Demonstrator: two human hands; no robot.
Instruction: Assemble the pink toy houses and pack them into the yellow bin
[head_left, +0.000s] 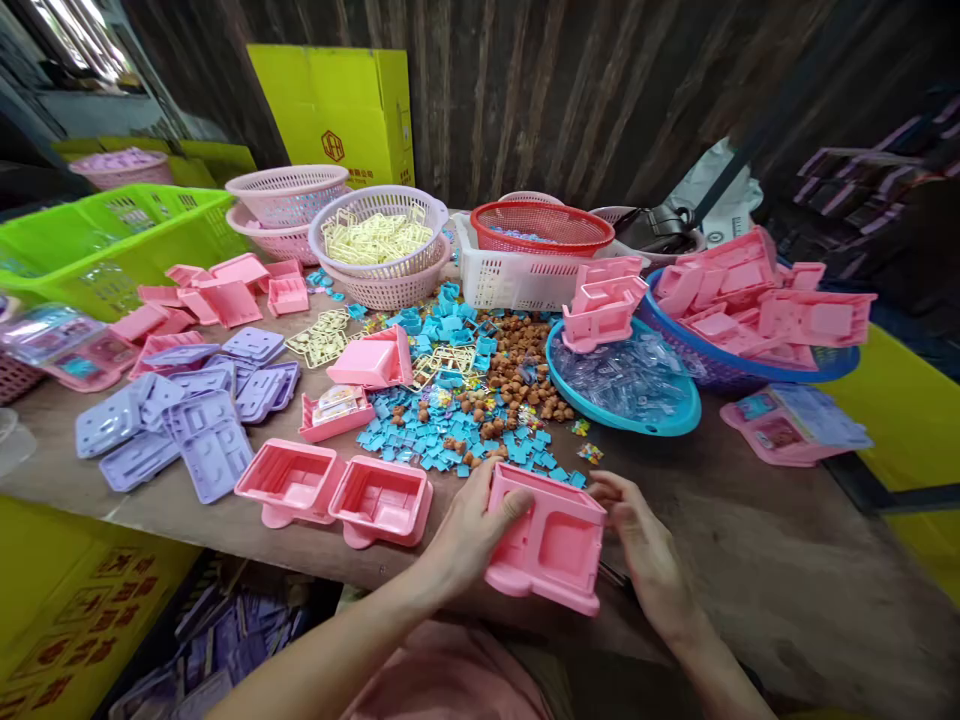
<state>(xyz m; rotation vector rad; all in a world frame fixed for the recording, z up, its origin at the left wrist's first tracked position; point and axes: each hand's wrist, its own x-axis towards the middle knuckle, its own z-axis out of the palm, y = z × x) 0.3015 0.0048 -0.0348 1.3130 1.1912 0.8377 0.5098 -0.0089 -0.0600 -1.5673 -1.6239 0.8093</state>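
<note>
My left hand [480, 520] grips a pink plastic toy housing [559, 545] at its left side, thumb on the face. The housing is tilted above the table's front edge and shows a recessed panel. My right hand [645, 540] is by its right edge, fingers loosely bent and apart, with no object visible in them; whether they touch the housing I cannot tell. A thin dark tool [615, 575] shows partly below that hand. To the left stand two open pink housings [382, 495] side by side. Small blue plastic pieces [420, 425] and brown bear-like pieces [517, 375] lie beyond.
Purple panels [210, 430] are piled at left, before a green crate [120, 240]. A blue tray [660, 410] holds clear parts; a blue basket [817, 365] holds pink housings. An assembled pink-and-purple toy [795, 425] stands right. Baskets [382, 290] and a yellow carton [337, 120] are behind.
</note>
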